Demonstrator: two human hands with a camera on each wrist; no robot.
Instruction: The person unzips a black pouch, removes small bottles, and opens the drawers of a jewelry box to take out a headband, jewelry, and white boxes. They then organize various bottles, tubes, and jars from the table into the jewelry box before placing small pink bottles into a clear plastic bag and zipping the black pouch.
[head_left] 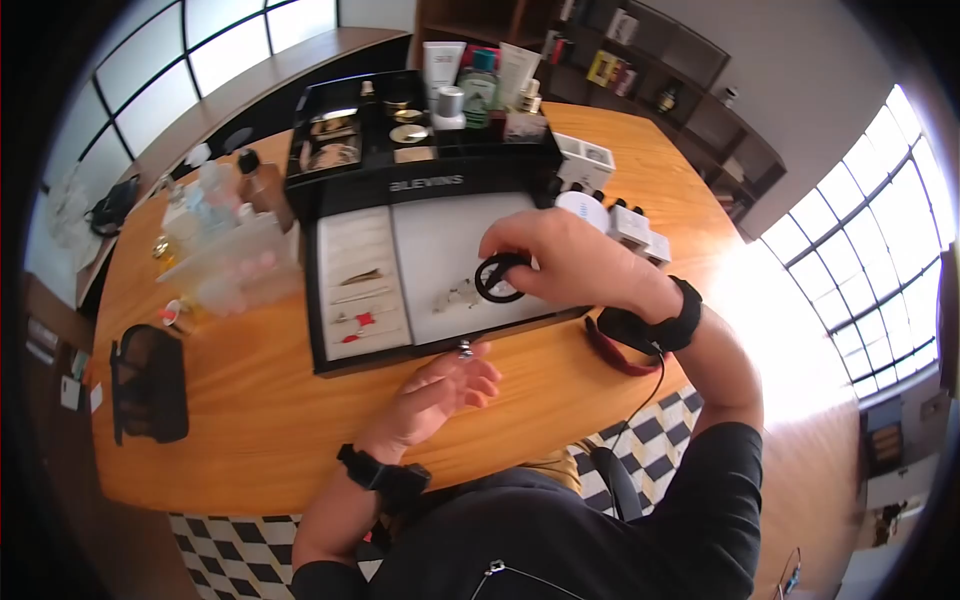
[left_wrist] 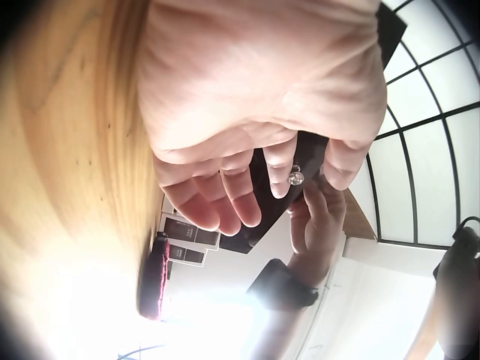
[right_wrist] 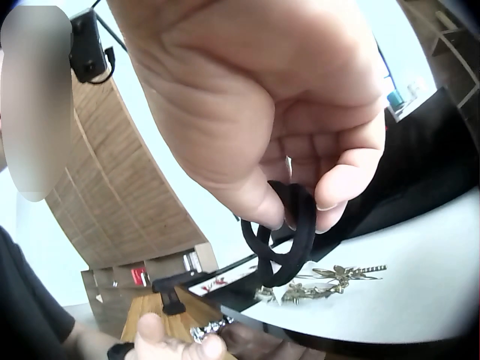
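My right hand (head_left: 565, 255) pinches black hair ties (right_wrist: 304, 232) between thumb and fingertips, over the white right compartment (head_left: 425, 240) of a pulled-out drawer. Beneath them lie gold-toned hair ornaments (right_wrist: 330, 285), one shaped like a dragonfly. In front of the drawer's edge, my left hand (head_left: 445, 385) is palm up. Its thumb and index finger pinch a small sparkling silver piece (left_wrist: 296, 177), and its other fingers are loosely bent. The drawer's narrow left compartment (head_left: 350, 240) holds several slim hairpins, some with red parts (head_left: 365, 319).
Above the drawer, the black organizer (head_left: 430, 183) bears cosmetics and bottles. To its left stands a translucent bin (head_left: 225, 280) of bottles, with a black glasses-shaped item (head_left: 150, 385) nearer. Small boxes (head_left: 628, 225) and a dark red band (head_left: 620, 360) are right on the wooden table (head_left: 250, 430).
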